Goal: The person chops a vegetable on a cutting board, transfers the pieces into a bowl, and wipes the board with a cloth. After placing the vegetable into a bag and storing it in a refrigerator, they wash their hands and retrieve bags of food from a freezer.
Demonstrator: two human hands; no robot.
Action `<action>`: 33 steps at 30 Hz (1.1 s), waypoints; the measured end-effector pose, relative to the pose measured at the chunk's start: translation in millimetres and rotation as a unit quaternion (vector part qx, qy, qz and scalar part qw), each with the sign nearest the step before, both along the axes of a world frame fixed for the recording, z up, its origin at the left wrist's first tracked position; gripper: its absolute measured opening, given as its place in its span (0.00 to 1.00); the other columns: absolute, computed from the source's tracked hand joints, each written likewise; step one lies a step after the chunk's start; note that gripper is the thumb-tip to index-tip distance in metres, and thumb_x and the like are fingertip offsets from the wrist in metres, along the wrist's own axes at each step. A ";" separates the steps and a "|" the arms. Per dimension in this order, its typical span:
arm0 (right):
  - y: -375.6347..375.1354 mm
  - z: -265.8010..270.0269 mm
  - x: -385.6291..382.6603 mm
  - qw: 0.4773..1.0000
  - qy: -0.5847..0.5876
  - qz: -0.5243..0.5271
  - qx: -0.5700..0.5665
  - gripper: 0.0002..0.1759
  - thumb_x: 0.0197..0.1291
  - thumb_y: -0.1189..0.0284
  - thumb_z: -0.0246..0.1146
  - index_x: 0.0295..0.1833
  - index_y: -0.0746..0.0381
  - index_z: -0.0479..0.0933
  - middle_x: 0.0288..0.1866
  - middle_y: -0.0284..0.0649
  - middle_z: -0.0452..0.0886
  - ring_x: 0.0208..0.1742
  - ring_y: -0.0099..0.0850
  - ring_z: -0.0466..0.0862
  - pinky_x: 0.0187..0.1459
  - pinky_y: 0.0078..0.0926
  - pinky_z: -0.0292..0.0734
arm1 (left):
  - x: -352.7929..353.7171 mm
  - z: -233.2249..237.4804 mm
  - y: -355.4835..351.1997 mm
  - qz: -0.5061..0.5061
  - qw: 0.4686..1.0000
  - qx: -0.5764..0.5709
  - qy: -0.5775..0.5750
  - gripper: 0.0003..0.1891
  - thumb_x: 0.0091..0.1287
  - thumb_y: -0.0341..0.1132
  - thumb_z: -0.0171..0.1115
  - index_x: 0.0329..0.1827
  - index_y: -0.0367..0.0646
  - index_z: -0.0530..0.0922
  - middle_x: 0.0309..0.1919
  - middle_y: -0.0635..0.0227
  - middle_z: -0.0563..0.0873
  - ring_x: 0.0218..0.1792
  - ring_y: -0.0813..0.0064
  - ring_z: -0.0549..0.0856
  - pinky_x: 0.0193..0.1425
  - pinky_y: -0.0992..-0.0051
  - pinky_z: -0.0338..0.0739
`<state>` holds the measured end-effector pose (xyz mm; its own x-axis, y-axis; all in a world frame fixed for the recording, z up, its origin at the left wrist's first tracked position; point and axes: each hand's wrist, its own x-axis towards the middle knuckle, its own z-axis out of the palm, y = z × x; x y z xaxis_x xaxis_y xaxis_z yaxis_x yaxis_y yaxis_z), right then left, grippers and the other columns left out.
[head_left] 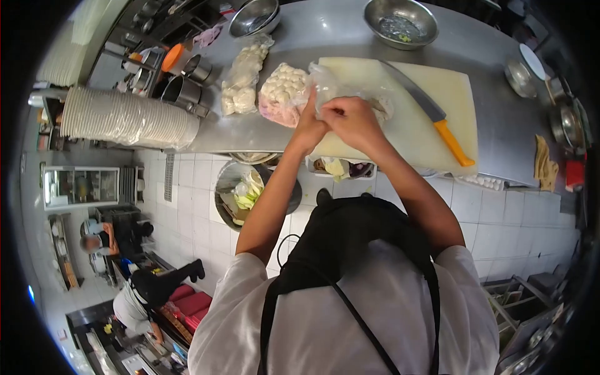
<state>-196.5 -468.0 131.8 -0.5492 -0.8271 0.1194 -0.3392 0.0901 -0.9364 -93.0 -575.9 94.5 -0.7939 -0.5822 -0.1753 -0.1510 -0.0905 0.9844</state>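
My left hand [309,128] is at the left edge of the cutting board [459,94], fingers upward against a clear plastic bag [324,81]. Close beside it, my right hand [355,122] is closed in a pinch on the same thin plastic; the exact grip is partly hidden. To the left lies a plastic pack of round white pieces [284,84], possibly mushrooms, with a pink part below. A second similar pack [244,75] sits farther left. On the board, a large knife [425,103] with a yellow handle lies diagonally. Something pale in plastic [381,107] shows behind my right hand.
Metal bowls [400,25] stand at the counter's back. Stacked white containers [128,119] and steel pots [181,90] line the left. Below the edge are a bin with leaves [247,190] and a scrap tray [340,167]. Two people are at lower left, one bending [134,300].
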 end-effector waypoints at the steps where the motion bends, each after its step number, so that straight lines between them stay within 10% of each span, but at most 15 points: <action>1: 8.2 -5.3 -3.2 0.999 0.038 -0.023 -0.015 0.15 0.53 0.73 0.67 0.48 0.65 0.82 0.38 0.46 0.85 0.38 0.41 0.86 0.45 0.36 0.80 | 1.6 -12.4 -6.3 0.019 0.999 0.033 0.016 0.44 0.62 0.23 0.65 0.80 0.41 0.49 0.60 0.57 0.78 0.54 0.66 0.81 0.55 0.72 0.79; 5: 36.0 -58.9 -12.7 0.958 0.274 -0.079 -0.011 0.34 0.46 0.70 0.73 0.63 0.64 0.75 0.58 0.53 0.78 0.61 0.51 0.75 0.64 0.46 0.68 | -8.6 -40.6 -7.3 0.248 0.961 0.095 0.073 0.20 0.70 0.32 0.61 0.64 0.33 0.74 0.47 0.63 0.85 0.45 0.72 0.81 0.49 0.73 0.77; 9: 37.4 -83.8 3.7 0.931 0.357 -0.071 0.041 0.50 0.47 0.60 0.77 0.75 0.56 0.62 0.73 0.57 0.63 0.73 0.62 0.61 0.69 0.61 0.57 | -33.3 -66.3 -14.7 0.340 0.927 -0.005 0.158 0.06 0.72 0.28 0.55 0.47 0.38 0.78 0.36 0.68 0.83 0.33 0.74 0.80 0.37 0.72 0.76; 14: 27.1 -80.6 -2.4 0.917 0.388 -0.062 0.066 0.46 0.51 0.64 0.75 0.75 0.51 0.63 0.74 0.51 0.64 0.72 0.58 0.63 0.66 0.66 0.60 | -58.1 -49.9 -22.4 0.452 0.802 0.199 0.335 0.05 0.73 0.24 0.50 0.44 0.39 0.76 0.34 0.69 0.81 0.31 0.78 0.77 0.34 0.76 0.73; 20: 51.3 -71.7 23.6 0.893 0.438 -0.052 0.087 0.42 0.55 0.60 0.71 0.76 0.50 0.63 0.75 0.50 0.62 0.73 0.58 0.62 0.66 0.71 0.57 | -87.5 -141.3 -67.7 0.609 0.782 0.044 0.128 0.21 0.75 0.33 0.52 0.65 0.29 0.69 0.59 0.45 0.79 0.59 0.56 0.79 0.63 0.64 0.72; 33: 25.5 -95.2 -5.1 0.898 0.431 -0.084 0.021 0.39 0.56 0.50 0.68 0.73 0.45 0.67 0.74 0.45 0.63 0.70 0.50 0.65 0.68 0.69 0.54 | -50.6 -35.4 -33.9 0.403 0.839 0.214 0.295 0.21 0.80 0.40 0.48 0.61 0.27 0.69 0.54 0.53 0.80 0.50 0.60 0.82 0.54 0.60 0.81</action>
